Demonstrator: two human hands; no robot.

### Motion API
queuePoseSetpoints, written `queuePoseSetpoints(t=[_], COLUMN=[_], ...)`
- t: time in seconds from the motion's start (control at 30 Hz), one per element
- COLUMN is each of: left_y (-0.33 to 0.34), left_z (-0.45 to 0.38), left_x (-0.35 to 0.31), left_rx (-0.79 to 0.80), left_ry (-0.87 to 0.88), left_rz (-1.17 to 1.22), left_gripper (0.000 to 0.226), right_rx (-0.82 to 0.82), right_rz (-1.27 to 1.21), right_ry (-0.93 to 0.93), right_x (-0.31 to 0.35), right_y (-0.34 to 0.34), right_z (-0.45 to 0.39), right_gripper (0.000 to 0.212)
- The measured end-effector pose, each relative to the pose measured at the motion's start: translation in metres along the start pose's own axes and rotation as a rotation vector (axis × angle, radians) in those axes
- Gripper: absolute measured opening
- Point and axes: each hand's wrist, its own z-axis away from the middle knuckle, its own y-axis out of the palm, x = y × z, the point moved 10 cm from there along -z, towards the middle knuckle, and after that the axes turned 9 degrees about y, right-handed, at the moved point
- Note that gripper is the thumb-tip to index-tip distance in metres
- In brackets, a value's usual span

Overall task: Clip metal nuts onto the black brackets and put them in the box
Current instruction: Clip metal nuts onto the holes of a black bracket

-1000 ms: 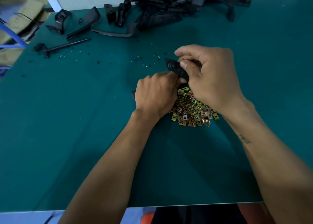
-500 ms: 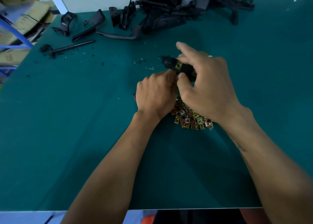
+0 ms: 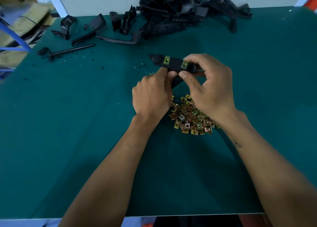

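Head view: bracket [image 3: 175,64] w/ two nuts clipped on lies left-right just beyond both hands, left hand [image 3: 151,96] gripping its near edge, right hand [image 3: 210,87] pinching its right end, above nut pile [image 3: 191,117].

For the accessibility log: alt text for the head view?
Both hands, left hand and right hand, hold a black bracket with two metal nuts clipped on, above a nut pile on a green table; more brackets lie behind.

— What stays out of sight?
— The long black plastic bracket [image 3: 174,64] vanishes at its right end behind curled right-hand fingers [image 3: 202,60]; the pile of small brass-coloured metal nuts [image 3: 188,117] lies partly under both wrists.
— And the edges?
— Blurred cardboard boxes [image 3: 18,20] are cropped at left.
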Motion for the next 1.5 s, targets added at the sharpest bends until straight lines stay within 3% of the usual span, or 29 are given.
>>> queuePoseSetpoints(t=[0.23,0.53,0.83,1.03,1.3,1.5], left_y=[0.002,-0.001,0.005,0.012,0.014,0.011], left_z=[0.001,0.002,0.002,0.006,0.006,0.005], left_x=[-0.002,-0.004,-0.015,-0.018,-0.012,-0.010], left_rx=[0.014,-0.006,0.075,0.108,0.127,0.097], left_ry=[0.012,0.026,0.111,0.129,0.088,0.063], left_rz=[-0.007,-0.042,-0.106,-0.094,-0.091,-0.116], left_gripper=[0.038,0.034,0.014,0.019,0.021,0.028], right_rx=[-0.014,-0.047,0.121,0.114,0.001,-0.049], right_rz=[0.219,0.256,0.226,0.223,0.199,0.401], right_ry=[-0.116,-0.109,-0.025,-0.010,0.039,-0.109], right_x=[0.009,0.011,0.007,0.008,0.009,0.023], right_y=[0.006,0.008,0.017,0.019,0.020,0.018], right_z=[0.004,0.008,0.005,0.007,0.008,0.008], right_gripper=[0.015,0.015,0.042,0.026,0.027,0.013])
